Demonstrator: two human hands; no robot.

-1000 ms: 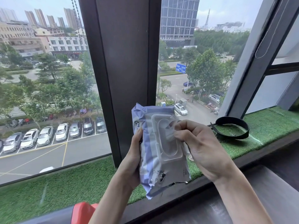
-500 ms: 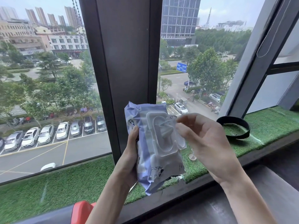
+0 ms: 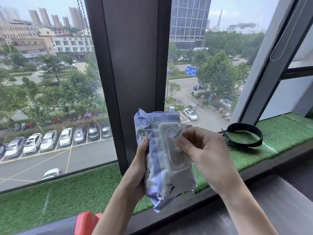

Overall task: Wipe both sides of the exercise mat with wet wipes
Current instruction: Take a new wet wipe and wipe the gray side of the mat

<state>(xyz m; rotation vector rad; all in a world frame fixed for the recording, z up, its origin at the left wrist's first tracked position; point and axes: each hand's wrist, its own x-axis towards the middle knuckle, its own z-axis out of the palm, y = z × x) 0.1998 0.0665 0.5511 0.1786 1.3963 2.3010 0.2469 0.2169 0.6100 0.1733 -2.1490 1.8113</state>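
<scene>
red object (image 3: 87, 221) at bottom edge, below left arm | left hand (image 3: 138, 172) clamped around pack of wet wipes (image 3: 165, 168), upright before sill edge | right hand (image 3: 205, 156) fingers pinched together at pack's plastic lid (image 3: 171, 148) | black strap (image 3: 244, 134) on green turf sill (image 3: 279, 131), well clear to the right | window pillar (image 3: 133, 65) behind

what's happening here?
A person stands at a window sill covered in green turf. The left hand holds a pack of wet wipes upright, and the right hand pinches at its plastic dispenser opening. No wipe is clearly out, and no mat is in view.
</scene>
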